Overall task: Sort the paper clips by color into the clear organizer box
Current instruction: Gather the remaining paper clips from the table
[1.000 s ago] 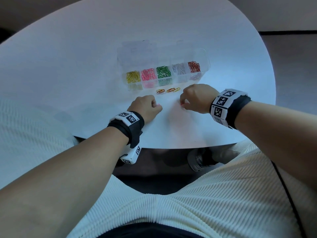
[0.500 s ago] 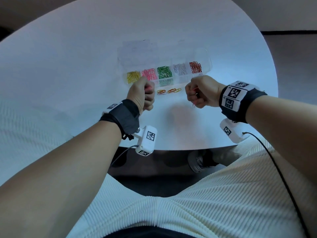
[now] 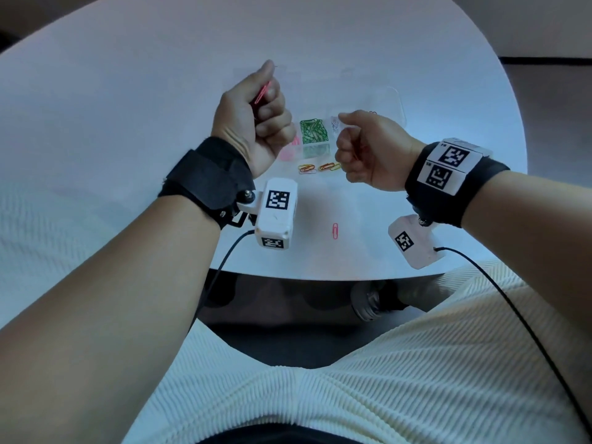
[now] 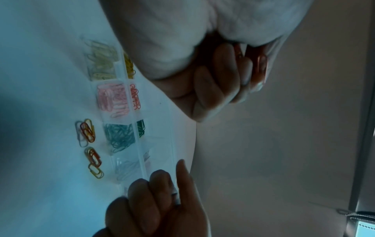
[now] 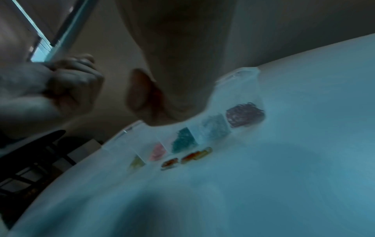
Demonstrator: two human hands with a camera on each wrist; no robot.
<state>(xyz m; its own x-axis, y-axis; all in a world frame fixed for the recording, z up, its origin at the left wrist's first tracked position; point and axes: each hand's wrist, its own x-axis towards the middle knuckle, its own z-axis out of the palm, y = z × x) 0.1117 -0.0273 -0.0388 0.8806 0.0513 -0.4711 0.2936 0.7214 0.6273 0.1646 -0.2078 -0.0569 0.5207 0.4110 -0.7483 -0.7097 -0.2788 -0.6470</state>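
The clear organizer box (image 3: 389,100) lies open at mid-table, with yellow, pink, green (image 3: 314,131), white and red compartments. My left hand (image 3: 269,104) is raised in a fist over the box's left end and grips pink-red paper clips (image 3: 264,91); the left wrist view shows one clip (image 4: 261,64) against the curled fingers. My right hand (image 3: 349,149) is a fist near the white compartment, with red clips (image 3: 357,154) showing inside it. Mixed loose clips (image 3: 317,168) lie just in front of the box. One pink clip (image 3: 335,231) lies alone near the table's front edge.
The round white table (image 3: 128,123) ends close to my lap. Wrist cameras (image 3: 277,216) with cables hang under both wrists. A shoe (image 3: 368,302) and dark floor show below the table edge.
Both fists rose off the table toward the box, the left one higher and over the box's left end. A single pink clip now lies where the hands had been.
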